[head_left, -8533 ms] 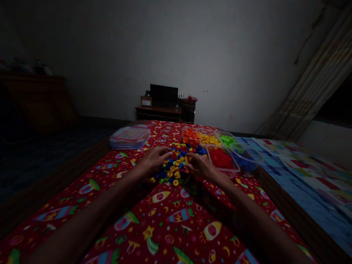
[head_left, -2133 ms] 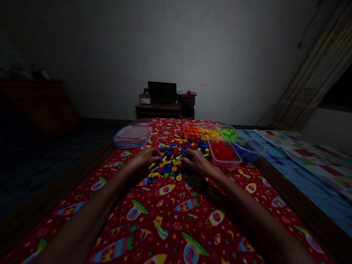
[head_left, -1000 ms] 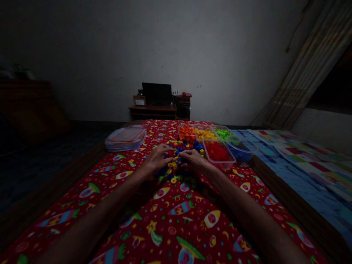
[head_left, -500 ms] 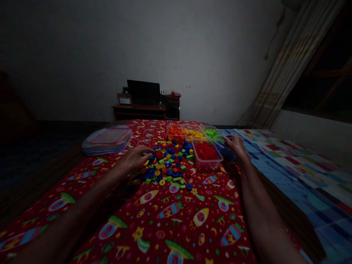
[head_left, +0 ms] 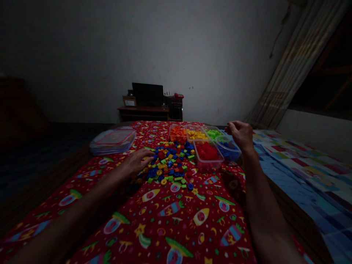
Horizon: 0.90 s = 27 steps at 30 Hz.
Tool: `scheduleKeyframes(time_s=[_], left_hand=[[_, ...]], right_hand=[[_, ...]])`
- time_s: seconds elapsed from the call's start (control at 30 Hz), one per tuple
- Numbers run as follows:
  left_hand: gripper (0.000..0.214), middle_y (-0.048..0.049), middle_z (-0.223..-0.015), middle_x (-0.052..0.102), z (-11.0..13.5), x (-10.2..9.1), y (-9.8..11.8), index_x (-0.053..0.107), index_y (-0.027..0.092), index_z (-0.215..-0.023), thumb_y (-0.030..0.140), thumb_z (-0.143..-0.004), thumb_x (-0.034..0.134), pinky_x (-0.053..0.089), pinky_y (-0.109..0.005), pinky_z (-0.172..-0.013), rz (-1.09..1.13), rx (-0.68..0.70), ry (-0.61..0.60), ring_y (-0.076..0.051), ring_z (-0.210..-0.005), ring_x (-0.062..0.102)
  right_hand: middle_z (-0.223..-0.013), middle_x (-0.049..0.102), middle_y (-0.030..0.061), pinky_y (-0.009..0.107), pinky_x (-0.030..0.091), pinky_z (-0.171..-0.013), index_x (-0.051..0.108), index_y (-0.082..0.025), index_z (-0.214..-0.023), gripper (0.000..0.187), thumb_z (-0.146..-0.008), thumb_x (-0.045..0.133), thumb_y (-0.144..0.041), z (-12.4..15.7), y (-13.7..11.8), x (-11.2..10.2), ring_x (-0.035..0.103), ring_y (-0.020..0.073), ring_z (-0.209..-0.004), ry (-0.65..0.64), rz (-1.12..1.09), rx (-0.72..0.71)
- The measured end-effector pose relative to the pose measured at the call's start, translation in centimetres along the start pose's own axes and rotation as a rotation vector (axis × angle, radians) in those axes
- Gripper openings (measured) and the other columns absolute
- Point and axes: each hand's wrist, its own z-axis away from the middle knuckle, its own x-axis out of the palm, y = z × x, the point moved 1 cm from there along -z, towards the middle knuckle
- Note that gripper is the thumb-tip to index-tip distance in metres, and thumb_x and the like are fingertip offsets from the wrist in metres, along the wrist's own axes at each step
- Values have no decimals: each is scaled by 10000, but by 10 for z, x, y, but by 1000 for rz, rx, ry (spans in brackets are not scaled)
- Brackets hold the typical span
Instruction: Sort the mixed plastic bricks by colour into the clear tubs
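Note:
A pile of small coloured plastic pieces (head_left: 170,163) lies on a red rocket-print cloth (head_left: 176,223). My left hand (head_left: 136,162) rests at the pile's left edge, fingers curled among the pieces. My right hand (head_left: 240,134) is raised above the tub of blue pieces (head_left: 228,149), fingers bent in a loose pinch; what it holds, if anything, is too dark to tell. Beside that tub stand clear tubs of red pieces (head_left: 207,154), orange pieces (head_left: 177,132), yellow pieces (head_left: 194,133) and green pieces (head_left: 213,132).
Stacked clear lids (head_left: 113,140) lie at the left of the cloth. A patchwork blue cloth (head_left: 302,176) covers the surface to the right. A low wooden desk with a dark screen (head_left: 148,101) stands against the far wall. A curtain (head_left: 297,62) hangs at right.
My right hand left the pile, swung right to the blue tub, and has now lifted above it. My left hand stayed at the pile's left edge.

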Motion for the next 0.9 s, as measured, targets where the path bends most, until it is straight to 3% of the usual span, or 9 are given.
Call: scheduleKeyframes(time_s=[0.1, 0.23, 0.3, 0.4, 0.5, 0.63, 0.8, 0.9], left_hand=[[598, -133, -1246, 592, 27, 8, -12, 573, 175, -1208, 577, -814, 374, 415, -401, -983, -61, -5, -18, -284, -1137, 542], [716, -149, -1439, 398, 76, 19, -27, 346, 169, -1402, 606, -835, 358, 353, -459, -1044, -131, -126, -102, -311, -1307, 383], [771, -160, -1477, 329, 96, 25, -23, 271, 170, -1438, 632, -829, 370, 335, -476, -1058, -142, -178, -139, -324, -1343, 325], [852, -156, -1521, 229, 107, 37, -4, 167, 219, -1471, 644, -794, 462, 321, -502, -1064, -126, -132, -139, -344, -1368, 265], [897, -141, -1546, 141, 97, 54, 23, 110, 285, -1478, 635, -767, 531, 310, -535, -1058, -74, 9, -105, -365, -1393, 179], [930, -136, -1557, 56, 67, 73, 57, 156, 297, -1470, 634, -722, 594, 202, -608, -1076, -72, 144, -45, -397, -1405, 55], [860, -138, -1541, 159, 35, 84, 99, 266, 302, -1440, 615, -719, 614, 58, -685, -1055, -121, 328, -68, -405, -1391, 114], [640, -98, -1462, 359, 24, 88, 119, 452, 311, -1328, 589, -766, 580, 26, -638, -1090, -133, 537, -129, -355, -1366, 229]], right_hand=[[-670, 698, 93, 285, 501, -637, 689, -107, -792, 372, -826, 492, -420, 4, -17, 7, 651, 169, -601, -60, -45, -32], [-679, 697, 87, 258, 486, -612, 688, -113, -759, 351, -838, 496, -396, 12, -38, 20, 646, 156, -600, -147, -69, -95], [-670, 693, 78, 244, 475, -601, 688, -115, -756, 344, -847, 488, -379, 17, -47, 26, 638, 145, -587, -186, -80, -118], [-659, 688, 67, 234, 462, -604, 689, -119, -755, 340, -856, 478, -365, 22, -59, 33, 630, 134, -584, -221, -73, -146], [-659, 685, 60, 234, 456, -621, 690, -126, -750, 330, -861, 472, -348, 26, -63, 37, 629, 132, -598, -245, -59, -172], [-657, 683, 56, 231, 449, -618, 690, -132, -760, 309, -861, 463, -317, 28, -60, 42, 629, 133, -604, -278, -58, -194], [-665, 684, 53, 230, 442, -601, 690, -142, -789, 292, -858, 453, -297, 30, -60, 48, 626, 137, -605, -310, -36, -206], [-662, 681, 50, 234, 436, -612, 683, -148, -766, 284, -859, 446, -275, 31, -64, 50, 622, 140, -610, -324, -12, -224]])
